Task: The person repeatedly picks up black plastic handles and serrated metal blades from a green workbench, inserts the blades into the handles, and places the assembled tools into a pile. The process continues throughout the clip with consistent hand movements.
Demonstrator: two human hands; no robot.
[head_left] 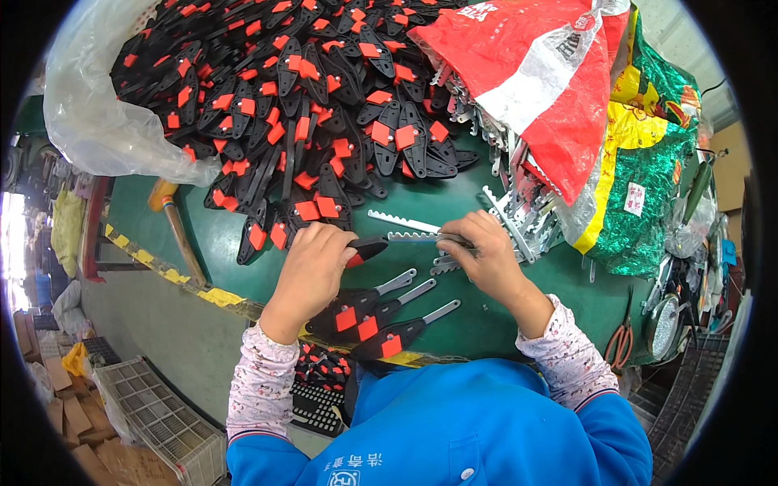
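Observation:
My left hand [314, 263] is closed on a black plastic piece [373, 246] with a red tab. A notched metal strip [412, 236] extends from that piece to my right hand [482, 249], whose thumb and fingers pinch its other end. How far the strip sits inside the black piece is hidden. Just beyond lies a loose notched strip [401, 220]. Between my forearms, several black pieces with red tabs and metal strips fitted [405, 334] rest side by side near the table edge. A heap of black pieces with red tabs [300, 89] covers the far side.
Metal strips [519, 219] spill from under a red and white bag [543, 89], beside a green and yellow bag [636, 178]. A mallet [180, 231] lies left, scissors [621, 340] right. Clear plastic [97, 113] edges the heap. A crate [162, 413] stands below the green table [519, 292].

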